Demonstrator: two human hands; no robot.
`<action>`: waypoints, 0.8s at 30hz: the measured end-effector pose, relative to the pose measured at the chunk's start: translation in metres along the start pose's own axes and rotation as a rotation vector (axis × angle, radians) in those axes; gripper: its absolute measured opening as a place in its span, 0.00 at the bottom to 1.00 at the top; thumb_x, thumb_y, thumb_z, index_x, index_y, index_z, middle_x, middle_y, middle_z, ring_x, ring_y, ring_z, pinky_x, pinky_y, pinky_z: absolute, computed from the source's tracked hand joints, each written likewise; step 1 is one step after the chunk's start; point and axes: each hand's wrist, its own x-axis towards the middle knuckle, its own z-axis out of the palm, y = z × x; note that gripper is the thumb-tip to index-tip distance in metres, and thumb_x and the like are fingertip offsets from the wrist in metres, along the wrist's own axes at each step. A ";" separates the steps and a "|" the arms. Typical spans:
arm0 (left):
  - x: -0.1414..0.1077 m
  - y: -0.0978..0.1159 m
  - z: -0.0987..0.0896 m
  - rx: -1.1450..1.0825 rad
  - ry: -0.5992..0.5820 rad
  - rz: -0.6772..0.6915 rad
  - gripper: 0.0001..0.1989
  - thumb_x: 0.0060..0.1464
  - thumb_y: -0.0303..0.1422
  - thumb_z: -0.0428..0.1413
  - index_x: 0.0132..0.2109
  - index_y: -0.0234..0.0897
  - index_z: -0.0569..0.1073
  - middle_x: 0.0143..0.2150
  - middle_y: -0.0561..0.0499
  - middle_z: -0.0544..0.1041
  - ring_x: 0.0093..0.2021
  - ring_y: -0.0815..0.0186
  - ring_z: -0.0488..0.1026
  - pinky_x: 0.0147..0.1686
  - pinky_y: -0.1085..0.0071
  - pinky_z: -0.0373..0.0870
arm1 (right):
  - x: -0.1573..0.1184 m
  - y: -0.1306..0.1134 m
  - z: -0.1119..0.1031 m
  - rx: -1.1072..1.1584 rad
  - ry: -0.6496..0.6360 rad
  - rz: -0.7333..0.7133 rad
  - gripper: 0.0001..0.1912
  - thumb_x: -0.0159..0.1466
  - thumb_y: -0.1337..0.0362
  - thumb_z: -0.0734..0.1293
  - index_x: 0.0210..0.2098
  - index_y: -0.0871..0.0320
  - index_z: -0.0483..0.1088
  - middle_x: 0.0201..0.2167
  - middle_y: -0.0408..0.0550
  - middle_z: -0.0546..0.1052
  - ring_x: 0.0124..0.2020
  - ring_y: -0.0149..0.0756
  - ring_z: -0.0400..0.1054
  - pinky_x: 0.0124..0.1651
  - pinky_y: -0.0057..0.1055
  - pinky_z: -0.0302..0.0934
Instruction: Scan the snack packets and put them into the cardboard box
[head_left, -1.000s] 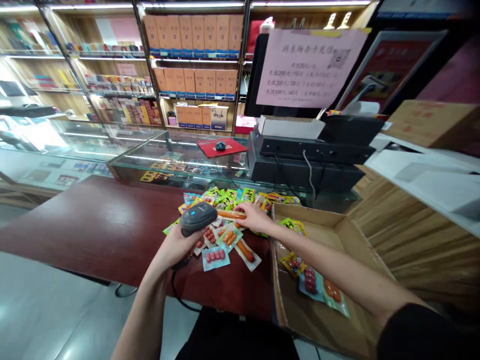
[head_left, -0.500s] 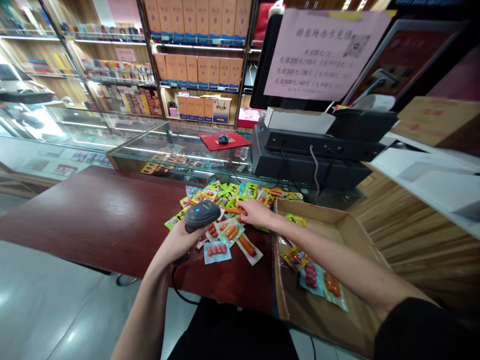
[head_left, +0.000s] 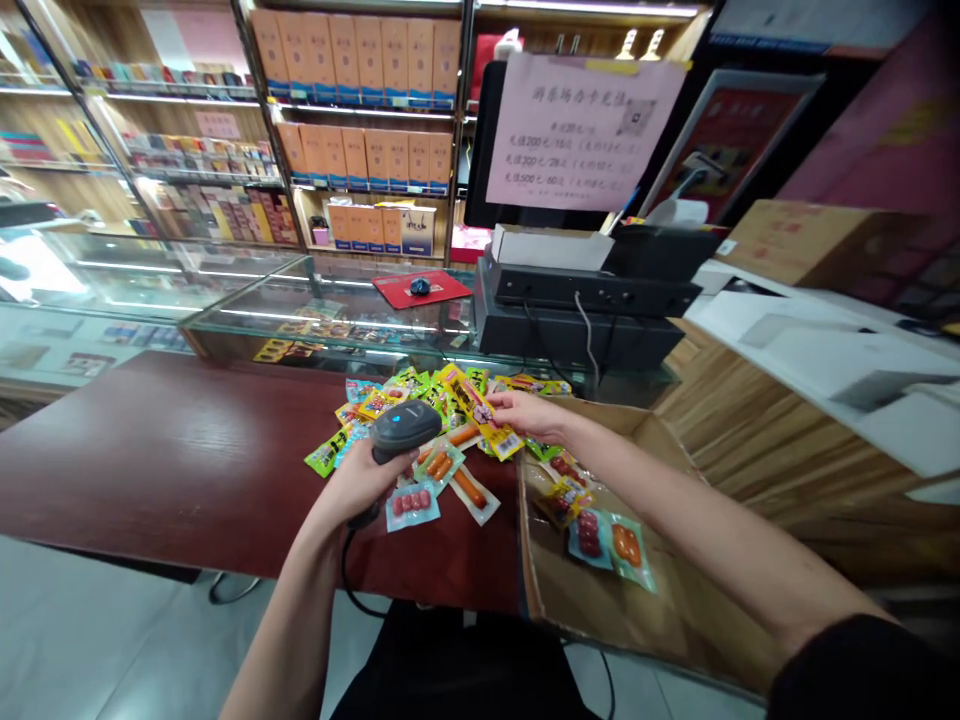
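Observation:
My left hand (head_left: 362,478) is closed round the grip of a dark grey barcode scanner (head_left: 406,426), whose head points toward the right. In my right hand (head_left: 527,416) I hold a long yellow sausage packet (head_left: 480,408) by its right edge, printed side and barcode facing me. It is over a heap of snack packets (head_left: 409,385) in green, yellow and blue. Nearer to me, several clear-backed sausage packets lie on the table, among them a pack of small red sausages (head_left: 412,503) and a long single sausage (head_left: 471,488).
To the right stands a shallow cardboard box (head_left: 534,590) with several packets in it, including a pack of orange sausages (head_left: 626,545). Behind the dark red table (head_left: 187,450) is a glass counter with a red mat (head_left: 397,290) and a monitor bearing a pink sign (head_left: 577,130).
My right hand has lifted and turned the packet, so its yellow printed side now shows instead of the sausage. The view has swung slightly right. The scanner stays in my left hand.

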 end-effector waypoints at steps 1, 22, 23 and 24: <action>0.001 0.001 0.003 0.007 -0.025 0.009 0.16 0.48 0.45 0.57 0.27 0.34 0.72 0.16 0.55 0.68 0.16 0.71 0.62 0.21 0.74 0.61 | -0.005 0.000 0.000 0.114 -0.021 0.007 0.14 0.49 0.73 0.67 0.36 0.59 0.74 0.30 0.42 0.78 0.33 0.32 0.72 0.39 0.27 0.66; 0.014 0.046 0.048 0.054 -0.144 0.131 0.17 0.48 0.47 0.57 0.29 0.36 0.71 0.14 0.57 0.63 0.15 0.72 0.58 0.19 0.75 0.57 | -0.065 0.023 -0.029 0.360 0.449 -0.241 0.13 0.50 0.63 0.76 0.35 0.60 0.76 0.38 0.49 0.81 0.35 0.36 0.75 0.34 0.28 0.73; 0.015 0.048 0.049 0.063 -0.150 0.133 0.18 0.48 0.48 0.57 0.29 0.35 0.72 0.14 0.58 0.64 0.15 0.72 0.59 0.19 0.75 0.58 | -0.068 0.024 -0.030 0.377 0.457 -0.241 0.13 0.51 0.64 0.75 0.35 0.60 0.76 0.38 0.49 0.81 0.36 0.36 0.76 0.35 0.28 0.73; 0.016 0.049 0.051 0.072 -0.155 0.132 0.18 0.48 0.48 0.57 0.29 0.35 0.72 0.14 0.57 0.64 0.15 0.71 0.59 0.19 0.75 0.58 | -0.072 0.024 -0.031 0.388 0.465 -0.245 0.13 0.51 0.64 0.75 0.35 0.60 0.76 0.38 0.49 0.81 0.36 0.36 0.76 0.35 0.28 0.74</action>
